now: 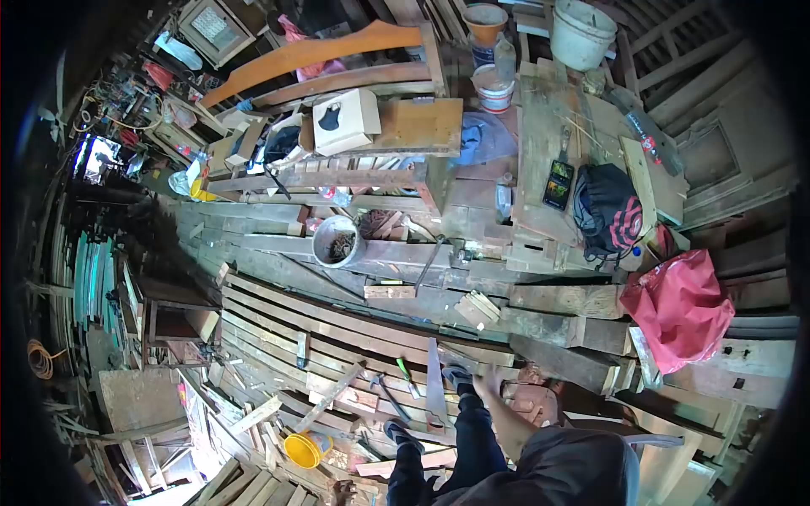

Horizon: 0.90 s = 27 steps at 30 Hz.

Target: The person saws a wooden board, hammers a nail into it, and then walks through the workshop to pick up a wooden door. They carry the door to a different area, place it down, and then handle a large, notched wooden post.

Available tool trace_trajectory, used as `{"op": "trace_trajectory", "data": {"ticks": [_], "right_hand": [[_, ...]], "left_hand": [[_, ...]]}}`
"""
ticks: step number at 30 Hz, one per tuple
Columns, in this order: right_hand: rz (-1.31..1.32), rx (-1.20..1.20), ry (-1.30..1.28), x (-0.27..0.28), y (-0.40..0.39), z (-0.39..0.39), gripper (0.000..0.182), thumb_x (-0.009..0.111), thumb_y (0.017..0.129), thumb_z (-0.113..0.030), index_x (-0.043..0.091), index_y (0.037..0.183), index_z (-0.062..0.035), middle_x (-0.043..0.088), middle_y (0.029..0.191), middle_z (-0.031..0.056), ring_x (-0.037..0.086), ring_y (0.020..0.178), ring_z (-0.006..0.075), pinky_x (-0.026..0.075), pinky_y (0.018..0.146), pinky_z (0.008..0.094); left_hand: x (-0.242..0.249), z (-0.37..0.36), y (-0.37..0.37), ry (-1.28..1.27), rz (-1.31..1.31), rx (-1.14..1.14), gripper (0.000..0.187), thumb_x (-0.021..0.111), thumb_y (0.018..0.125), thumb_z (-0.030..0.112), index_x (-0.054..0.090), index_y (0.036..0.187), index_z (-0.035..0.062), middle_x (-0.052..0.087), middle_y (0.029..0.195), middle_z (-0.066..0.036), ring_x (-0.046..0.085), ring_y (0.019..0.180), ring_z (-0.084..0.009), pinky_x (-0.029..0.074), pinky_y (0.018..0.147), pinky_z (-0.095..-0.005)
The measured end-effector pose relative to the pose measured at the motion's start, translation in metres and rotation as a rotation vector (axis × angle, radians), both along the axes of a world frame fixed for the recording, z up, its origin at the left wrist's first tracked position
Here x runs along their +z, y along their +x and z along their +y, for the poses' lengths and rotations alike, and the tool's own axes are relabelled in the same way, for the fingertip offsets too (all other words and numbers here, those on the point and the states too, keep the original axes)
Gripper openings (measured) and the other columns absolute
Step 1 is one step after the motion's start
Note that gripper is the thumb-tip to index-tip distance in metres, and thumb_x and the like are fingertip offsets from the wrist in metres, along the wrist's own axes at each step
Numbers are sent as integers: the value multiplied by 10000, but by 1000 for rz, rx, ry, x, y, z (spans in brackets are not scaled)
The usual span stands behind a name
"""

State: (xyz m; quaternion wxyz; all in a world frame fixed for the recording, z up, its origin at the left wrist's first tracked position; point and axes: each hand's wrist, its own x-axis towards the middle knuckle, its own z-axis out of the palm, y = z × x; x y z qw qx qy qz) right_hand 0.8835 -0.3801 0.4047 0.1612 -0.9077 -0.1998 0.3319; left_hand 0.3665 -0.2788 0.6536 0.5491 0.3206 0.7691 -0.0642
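Observation:
My right hand [488,384] reaches forward just right of my sandalled foot [458,376]; its fingers are smeared, and I cannot make out anything in it. At the bottom edge, left of my legs, my left hand [342,491] is small, dark and partly cut off. A handsaw [434,390] lies on the wooden slats beside my feet. Left of it are a green-handled tool [404,368] and a hammer-like tool [391,400]. A yellow bucket [304,450] stands up and left of my left hand.
A grey bucket [326,261] sits beyond the long slats [287,305]. Farther back are a bench [419,126] with an open box [364,111], and a wooden surface [540,118] bearing a phone [558,185] and backpack [606,207]. Red cloth [682,308] hangs at right.

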Motion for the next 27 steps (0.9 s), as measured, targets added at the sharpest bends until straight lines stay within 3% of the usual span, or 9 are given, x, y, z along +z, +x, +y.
{"op": "trace_trajectory", "data": {"ticks": [1, 2, 5, 12, 16, 18, 21, 24, 27], "right_hand": [[62, -10, -115, -10, -33, -38, 734, 624, 825, -467, 455, 1331, 37, 425, 1392, 287, 384, 1298, 482, 376, 1060, 507], [433, -109, -136, -6, -54, -79, 556, 584, 868, -410, 560, 1231, 10, 617, 1131, 246, 582, 1084, 402, 492, 890, 482], [907, -278, -335, 15, -59, -152, 453, 580, 873, -385, 585, 1129, -11, 610, 1019, 196, 569, 952, 343, 475, 797, 459], [841, -660, 168, 45, 129, -78, 277, 570, 887, -325, 643, 890, -58, 595, 760, 79, 539, 644, 208, 436, 579, 405], [255, -337, 371, 93, 231, 22, 335, 622, 871, -352, 637, 993, -40, 647, 754, 95, 591, 549, 223, 473, 518, 357], [199, -275, 287, 148, 249, 60, 252, 560, 916, -277, 601, 784, -67, 568, 589, 31, 534, 474, 149, 462, 483, 346], [341, -288, 379, 185, 227, 88, 238, 554, 923, -266, 600, 802, -66, 568, 593, 35, 551, 510, 145, 472, 486, 337], [514, -88, 213, 78, 223, 89, 273, 533, 925, -299, 605, 788, -73, 595, 663, 54, 571, 577, 174, 450, 518, 359], [759, 128, 8, 85, 155, 66, 258, 508, 927, -284, 618, 889, -54, 633, 778, 78, 594, 662, 208, 483, 627, 392]], "left_hand": [[3, -1, -2, 8, -7, 2, 262, 534, 952, 243, 606, 1103, 40, 678, 956, -129, 666, 748, -234, 535, 538, -337], [0, -2, -3, 18, -21, 4, 263, 534, 952, 243, 606, 1104, 41, 678, 957, -129, 666, 749, -234, 536, 539, -338], [-5, -5, -4, 53, -75, 17, 265, 531, 953, 243, 606, 1106, 41, 678, 960, -129, 666, 751, -235, 536, 540, -339], [-32, -12, -1, 140, -230, 112, 275, 516, 957, 250, 613, 1114, 46, 678, 974, -124, 667, 763, -241, 539, 548, -349], [-40, -4, 14, 200, -297, 183, 286, 500, 961, 258, 621, 1119, 52, 678, 987, -117, 667, 776, -245, 543, 556, -361], [-49, -4, 12, 228, -325, 224, 293, 493, 963, 262, 625, 1121, 54, 678, 994, -113, 667, 782, -248, 545, 560, -367], [-83, -10, -7, 219, -347, 332, 374, 519, 925, 364, 562, 1181, 94, 655, 985, -86, 672, 782, -240, 553, 579, -381], [-78, -33, -17, 228, -358, 434, 362, 510, 971, 325, 575, 1233, 84, 681, 1015, -96, 683, 761, -250, 545, 571, -354], [-65, -69, -26, 273, -272, 639, 372, 581, 916, 331, 623, 1138, 36, 686, 958, -102, 680, 695, -242, 547, 549, -375]]}}
